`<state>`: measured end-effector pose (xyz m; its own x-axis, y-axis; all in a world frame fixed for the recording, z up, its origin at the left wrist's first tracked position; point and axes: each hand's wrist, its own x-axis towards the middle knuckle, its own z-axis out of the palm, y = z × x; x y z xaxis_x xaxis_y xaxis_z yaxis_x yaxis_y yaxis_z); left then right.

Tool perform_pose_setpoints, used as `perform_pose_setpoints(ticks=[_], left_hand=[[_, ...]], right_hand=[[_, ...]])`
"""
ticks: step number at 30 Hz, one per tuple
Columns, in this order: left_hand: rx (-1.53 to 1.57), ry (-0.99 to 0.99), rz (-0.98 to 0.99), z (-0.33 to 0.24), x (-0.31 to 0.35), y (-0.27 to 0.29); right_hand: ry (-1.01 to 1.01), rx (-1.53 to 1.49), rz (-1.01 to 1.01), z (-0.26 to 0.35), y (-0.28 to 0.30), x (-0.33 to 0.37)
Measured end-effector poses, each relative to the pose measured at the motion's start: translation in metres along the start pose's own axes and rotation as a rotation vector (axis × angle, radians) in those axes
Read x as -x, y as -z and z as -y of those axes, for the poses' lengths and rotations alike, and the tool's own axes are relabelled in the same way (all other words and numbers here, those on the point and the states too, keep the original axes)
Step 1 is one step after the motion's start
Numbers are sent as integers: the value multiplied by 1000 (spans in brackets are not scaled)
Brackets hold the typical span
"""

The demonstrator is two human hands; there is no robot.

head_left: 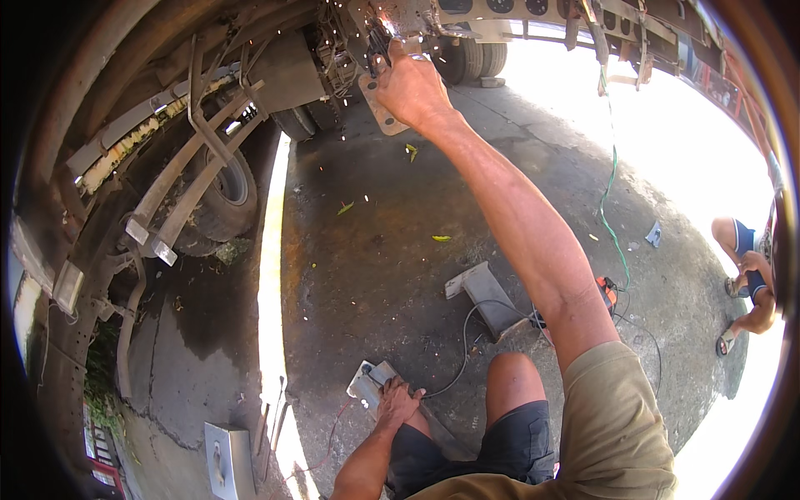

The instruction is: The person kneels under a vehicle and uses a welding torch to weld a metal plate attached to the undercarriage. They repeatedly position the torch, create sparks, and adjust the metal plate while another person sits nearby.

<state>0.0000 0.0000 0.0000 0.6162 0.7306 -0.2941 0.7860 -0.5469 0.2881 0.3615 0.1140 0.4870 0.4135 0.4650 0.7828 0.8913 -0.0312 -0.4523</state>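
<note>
Under the truck's steel frame (500,8), the person's right hand (410,83) is raised at full arm's stretch and closed tight round a dark hand tool (379,43), whose working end meets the metal overhead; sparks (387,17) scatter from that spot, so the tool appears to be cutting or welding there. A drilled metal plate (379,112) hangs just below the wrist. Down by the knee, the left hand (396,400) is wrapped over a small grey block (367,385) lying on the concrete floor (375,250), probably as a prop for balance while crouching. A dark cable (462,350) runs from there toward a grey metal wedge (485,296) and an orange device (607,292) behind the arm. Leaf springs (179,179) and a wheel (229,196) sit to the left. Far right, another person (750,279) crouches in sunlight.
</note>
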Motion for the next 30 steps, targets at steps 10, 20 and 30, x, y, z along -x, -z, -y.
perform_pose_setpoints(ticks=[10,20,30], left_hand=[[1,4,-18,9,-2,-1],[28,35,-3,6,-3,-5],[-8,-8,-1,-1,0,2]], right_hand=[[5,-50,41,13,16,9],[-12,-32,32,9,12,6],[-41,-68,35,7,14,3]])
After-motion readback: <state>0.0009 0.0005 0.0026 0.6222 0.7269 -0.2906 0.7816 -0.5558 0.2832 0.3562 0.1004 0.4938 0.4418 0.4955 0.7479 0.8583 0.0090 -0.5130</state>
